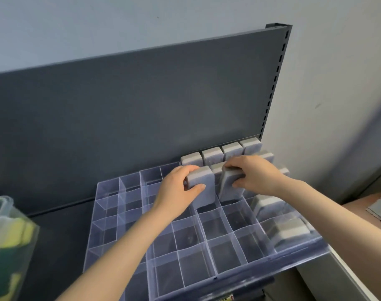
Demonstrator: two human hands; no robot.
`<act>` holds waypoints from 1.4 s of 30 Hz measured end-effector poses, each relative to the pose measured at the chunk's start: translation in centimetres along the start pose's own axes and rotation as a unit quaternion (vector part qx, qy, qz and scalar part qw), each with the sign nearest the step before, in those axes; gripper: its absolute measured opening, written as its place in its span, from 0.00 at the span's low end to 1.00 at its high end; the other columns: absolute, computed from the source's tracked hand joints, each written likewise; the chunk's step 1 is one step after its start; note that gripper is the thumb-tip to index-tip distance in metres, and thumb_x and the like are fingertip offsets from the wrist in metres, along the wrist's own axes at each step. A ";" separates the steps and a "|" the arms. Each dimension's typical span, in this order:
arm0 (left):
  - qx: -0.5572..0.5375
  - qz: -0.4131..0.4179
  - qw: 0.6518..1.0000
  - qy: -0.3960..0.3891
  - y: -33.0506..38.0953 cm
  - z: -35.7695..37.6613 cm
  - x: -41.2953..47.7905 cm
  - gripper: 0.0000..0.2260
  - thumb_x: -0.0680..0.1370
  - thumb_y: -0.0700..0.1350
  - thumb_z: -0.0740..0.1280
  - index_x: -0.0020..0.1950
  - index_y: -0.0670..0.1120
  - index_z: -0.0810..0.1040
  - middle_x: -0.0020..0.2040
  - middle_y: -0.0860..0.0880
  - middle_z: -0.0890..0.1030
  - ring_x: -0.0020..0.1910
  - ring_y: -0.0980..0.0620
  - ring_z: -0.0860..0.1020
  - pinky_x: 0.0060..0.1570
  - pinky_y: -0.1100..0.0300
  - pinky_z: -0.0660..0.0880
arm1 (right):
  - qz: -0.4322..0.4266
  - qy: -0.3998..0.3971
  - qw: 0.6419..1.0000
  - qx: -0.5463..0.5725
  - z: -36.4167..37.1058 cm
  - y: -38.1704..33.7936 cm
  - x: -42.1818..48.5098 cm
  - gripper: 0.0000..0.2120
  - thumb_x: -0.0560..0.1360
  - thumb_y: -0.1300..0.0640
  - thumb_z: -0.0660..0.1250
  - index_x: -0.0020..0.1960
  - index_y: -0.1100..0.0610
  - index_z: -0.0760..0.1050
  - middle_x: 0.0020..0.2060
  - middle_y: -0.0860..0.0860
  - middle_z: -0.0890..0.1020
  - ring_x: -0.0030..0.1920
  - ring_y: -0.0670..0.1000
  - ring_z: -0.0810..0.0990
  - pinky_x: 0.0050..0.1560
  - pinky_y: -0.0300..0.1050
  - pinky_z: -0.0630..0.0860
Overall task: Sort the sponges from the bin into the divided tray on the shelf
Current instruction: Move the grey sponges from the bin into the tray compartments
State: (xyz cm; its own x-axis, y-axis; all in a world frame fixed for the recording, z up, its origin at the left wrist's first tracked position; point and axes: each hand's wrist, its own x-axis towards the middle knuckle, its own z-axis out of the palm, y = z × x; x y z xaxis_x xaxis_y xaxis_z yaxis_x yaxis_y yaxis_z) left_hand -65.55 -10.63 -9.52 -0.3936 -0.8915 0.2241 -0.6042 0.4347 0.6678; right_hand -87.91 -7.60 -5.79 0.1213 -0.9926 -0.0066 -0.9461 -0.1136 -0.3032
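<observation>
Lower left, a clear plastic bin point(10, 231) is holding yellow-green sponges point(22, 233). Mid-frame, over the clear divided plastic tray point(186, 270), my left hand point(176, 190) is gripping an upright grey rectangular sponge point(203, 187); my right hand point(256, 177) is clasping a second grey sponge point(229, 187) beside it. Behind, more grey sponges point(212, 156) are standing.

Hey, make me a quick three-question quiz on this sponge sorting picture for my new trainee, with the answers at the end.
1. True or false: the right hand is empty.
2. Multiple choice: the sponges already set down sit toward which part of the divided tray? A) its right side B) its left side C) its front left corner
3. Count the back-row sponges standing against the shelf's back panel.

Key: 1 false, it grips a grey sponge, as the left hand does; 2 A; 3 four.
</observation>
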 end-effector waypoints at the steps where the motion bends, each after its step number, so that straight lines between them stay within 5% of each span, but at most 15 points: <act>1: 0.012 0.003 1.000 0.007 0.1 0.2 0.0 0.20 0.74 0.51 0.71 0.65 0.54 0.74 0.56 0.58 0.75 0.49 0.61 0.73 0.45 0.74 0.66 | -0.011 -0.005 1.000 -0.005 0.0 0.0 0.1 0.22 0.67 0.58 0.68 0.61 0.48 0.74 0.53 0.48 0.82 0.50 0.54 0.78 0.43 0.45 0.74; 7: 0.004 0.022 0.999 0.022 0.8 1.0 -0.4 0.19 0.73 0.47 0.72 0.62 0.56 0.75 0.56 0.61 0.74 0.52 0.60 0.74 0.52 0.62 0.73 | -0.043 -0.019 0.999 -0.025 0.8 0.0 0.7 0.22 0.67 0.57 0.67 0.60 0.47 0.74 0.53 0.48 0.81 0.52 0.54 0.79 0.46 0.48 0.76; 17: 0.009 0.009 1.000 0.013 0.4 2.1 -0.8 0.17 0.72 0.46 0.73 0.58 0.54 0.76 0.53 0.63 0.73 0.52 0.62 0.73 0.49 0.72 0.68 | -0.047 -0.018 0.998 -0.037 0.8 1.0 1.2 0.23 0.67 0.57 0.67 0.62 0.46 0.73 0.56 0.47 0.80 0.55 0.53 0.78 0.51 0.49 0.76; 27: 0.132 0.009 0.991 -0.017 -0.6 3.2 -1.0 0.17 0.75 0.47 0.70 0.64 0.50 0.77 0.59 0.55 0.76 0.57 0.55 0.73 0.52 0.67 0.66 | -0.047 -0.069 0.994 -0.077 1.8 0.1 1.0 0.19 0.68 0.56 0.67 0.58 0.48 0.76 0.53 0.48 0.81 0.54 0.55 0.77 0.48 0.48 0.76; 34: 0.134 0.021 0.990 -0.030 -0.4 3.3 -1.7 0.17 0.76 0.46 0.70 0.64 0.49 0.77 0.58 0.55 0.76 0.52 0.54 0.74 0.50 0.67 0.66 | -0.049 -0.045 0.993 -0.098 2.7 -0.2 1.0 0.16 0.67 0.57 0.65 0.54 0.47 0.76 0.49 0.49 0.82 0.50 0.55 0.78 0.37 0.43 0.70; 42: 0.151 0.003 0.988 -0.023 1.0 2.3 -2.4 0.22 0.75 0.49 0.69 0.68 0.50 0.72 0.63 0.53 0.74 0.60 0.52 0.72 0.52 0.63 0.67 | -0.066 -0.049 0.992 -0.095 1.4 -1.0 0.8 0.19 0.67 0.50 0.68 0.58 0.47 0.75 0.56 0.46 0.79 0.55 0.52 0.77 0.48 0.49 0.77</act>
State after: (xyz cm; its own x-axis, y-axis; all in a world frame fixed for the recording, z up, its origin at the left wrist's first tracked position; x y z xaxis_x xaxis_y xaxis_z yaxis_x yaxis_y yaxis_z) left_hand -66.83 -7.80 -11.01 -0.4256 -0.8847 0.1905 -0.7782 0.4652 0.4218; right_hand -86.45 -8.23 -6.84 0.2682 -0.9605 -0.0739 -0.9583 -0.2581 -0.1228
